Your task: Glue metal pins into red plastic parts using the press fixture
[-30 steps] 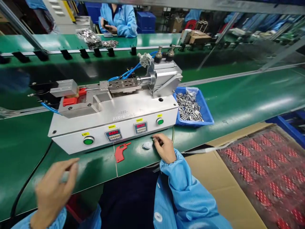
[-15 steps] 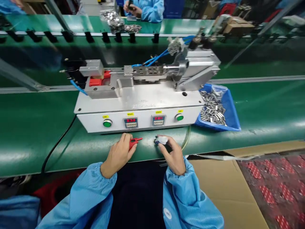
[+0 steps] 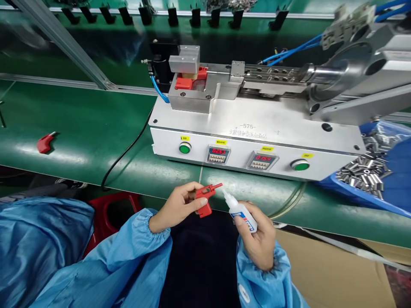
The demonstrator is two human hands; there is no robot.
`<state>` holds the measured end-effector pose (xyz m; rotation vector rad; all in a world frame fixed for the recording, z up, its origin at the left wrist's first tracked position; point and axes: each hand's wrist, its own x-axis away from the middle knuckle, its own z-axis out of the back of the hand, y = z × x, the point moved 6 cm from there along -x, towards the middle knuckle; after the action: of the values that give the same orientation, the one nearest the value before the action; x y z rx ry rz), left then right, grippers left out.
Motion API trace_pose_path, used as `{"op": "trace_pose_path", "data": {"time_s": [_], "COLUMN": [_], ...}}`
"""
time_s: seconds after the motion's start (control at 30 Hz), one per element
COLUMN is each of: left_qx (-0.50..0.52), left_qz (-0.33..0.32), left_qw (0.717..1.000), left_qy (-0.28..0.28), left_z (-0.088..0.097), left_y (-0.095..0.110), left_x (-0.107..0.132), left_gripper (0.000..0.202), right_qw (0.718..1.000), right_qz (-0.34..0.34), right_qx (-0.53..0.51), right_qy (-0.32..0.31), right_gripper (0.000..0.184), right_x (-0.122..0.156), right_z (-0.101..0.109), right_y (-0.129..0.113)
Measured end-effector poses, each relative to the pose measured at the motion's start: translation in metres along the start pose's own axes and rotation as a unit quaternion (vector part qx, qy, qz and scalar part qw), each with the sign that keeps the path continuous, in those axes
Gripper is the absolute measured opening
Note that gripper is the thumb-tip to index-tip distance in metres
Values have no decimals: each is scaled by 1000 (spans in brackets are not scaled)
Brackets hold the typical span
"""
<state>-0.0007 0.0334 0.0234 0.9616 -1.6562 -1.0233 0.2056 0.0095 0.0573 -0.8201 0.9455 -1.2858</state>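
Note:
My left hand (image 3: pixel 181 205) grips a red plastic gun-shaped part (image 3: pixel 204 206), its thin barrel pointing right. In my right hand (image 3: pixel 260 235) is a small white glue bottle (image 3: pixel 241 213) with a blue label, tilted so its nozzle comes close to the barrel's tip. Whether they touch I cannot tell. Behind my hands stands a metal bench machine (image 3: pixel 257 124) with green buttons and red digital displays. Another red part (image 3: pixel 189 81) sits in the fixture at the machine's left end.
A blue bin (image 3: pixel 398 171) of metal sleeves (image 3: pixel 366 175) stands at the machine's right. On the green bench (image 3: pixel 73 111) at left lies a red part (image 3: pixel 46 143). A black cable (image 3: pixel 128 149) drops over the edge. A red stool (image 3: pixel 109 209) and a blue-clad person (image 3: pixel 41 244) are at lower left.
The view has shifted left and closer. My right hand has turned the glue bottle upright-to-tilted, nozzle toward the red part. The red part's body now shows more between my left fingers.

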Motion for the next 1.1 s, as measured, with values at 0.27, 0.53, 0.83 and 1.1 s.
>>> {"op": "trace_pose_path", "data": {"time_s": [0.27,0.53,0.83,1.1], "left_qx": [-3,-25,-51,-1], "left_qz": [-22,-30,-39,9], "left_qw": [1000,999,998,1000], "left_qy": [-6,-2,12,-16], "left_z": [0,2,3,2], "left_y": [3,4,3,7], "left_x": [4,4,8,3], "left_gripper": [27,29,27,35], "right_qw": [1000,1000,1000,1000], "right_qz": [11,7,12,25], "right_qx": [8,16,18,14], "right_qy": [-7,-11,3,2], "right_gripper": [21,20,18,15], "right_x": [-1,0,-1,-2], "right_z": [-6,-8,-7,-6], "right_y": [-2,-1,-3,-3]}}
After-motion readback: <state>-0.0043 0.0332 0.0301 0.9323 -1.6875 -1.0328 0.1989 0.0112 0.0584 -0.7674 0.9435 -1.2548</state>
